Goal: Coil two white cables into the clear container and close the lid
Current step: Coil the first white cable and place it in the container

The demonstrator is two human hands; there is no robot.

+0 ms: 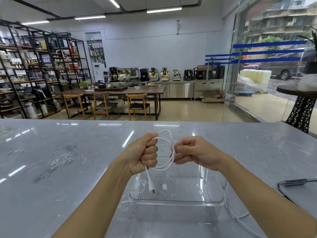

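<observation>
Forearms come in from the bottom corners and meet above the container (176, 201), both bare and angled inward. Left hand (144, 155) is a tight fist, knuckles facing right, closed round one side of the coiled cable (164, 167), with the thumb pressed on the strands at the top. Right hand (197, 153) has its fingers curled in and pinches the opposite side of the same coil, back of the hand facing up. The coil is a few loose round loops of thin, smooth white cord, held in the air between the two hands, over the far edge of the container. One tail drops from under the left fist and ends in a small white plug (153, 191) with a metal tip, hanging over the container's open top. The container is clear, glossy hard plastic, rectangular with rounded corners and a thick rim; it is open and sits on the counter (68, 160). The counter is polished grey marble-look stone with pale veins and light glare. A second cable (235, 218), thin and white, lies loose on the counter just right of the container, partly hidden by the right forearm. The lid (298, 188) is flat with a dark rim and lies on the counter at the right edge, well apart from the container.
</observation>
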